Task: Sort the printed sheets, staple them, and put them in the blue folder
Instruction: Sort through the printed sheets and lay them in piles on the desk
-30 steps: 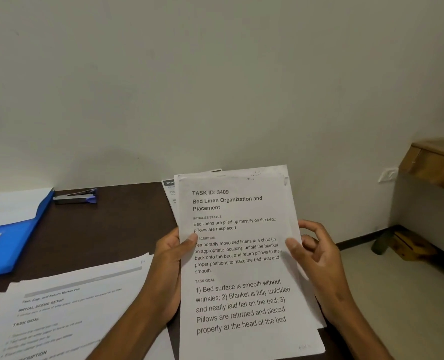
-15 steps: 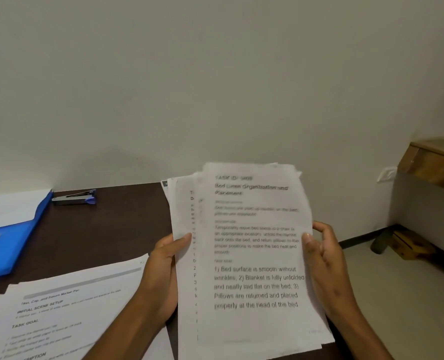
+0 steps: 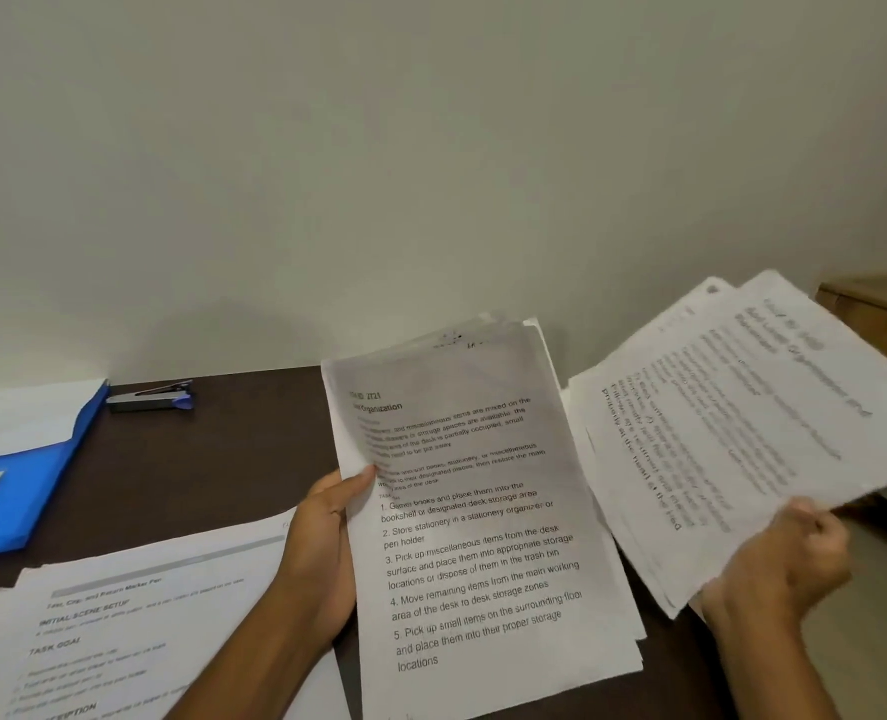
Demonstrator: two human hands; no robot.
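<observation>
Plain pale wall point(image 3: 431, 148) fills the upper half of the view, and below it runs a dark brown, wood-grained desk point(image 3: 233, 449) whose far edge meets the wall. One blue folder point(image 3: 26, 491), smooth and glossy, lies open at the desk's left edge with white paper showing inside it. Three groups of printed sheets are in sight. One loose stack on the desk point(image 3: 135, 631) lies flat at the near left corner, its edges fanned and uneven. One held stack point(image 3: 483, 511), several thin white sheets with black text, stands nearly upright over the middle of the desk; the left hand point(image 3: 322, 558) grips its left edge, thumb pressed on the front page and fingers hidden behind. One separated bundle point(image 3: 742, 423), also several sheets, is tilted and turned sideways beyond the desk's right edge, its print blurred; the right hand point(image 3: 779, 569) pinches its lower corner with fingers curled under the paper. The two held groups are just beside each other, whether touching I cannot tell. One stapler point(image 3: 150, 396), long and narrow, grey metal with a blue tip, rests at the far edge of the desk just right of the folder. One wooden shelf corner point(image 3: 872, 314) shows at the right, partly hidden by the bundle.
</observation>
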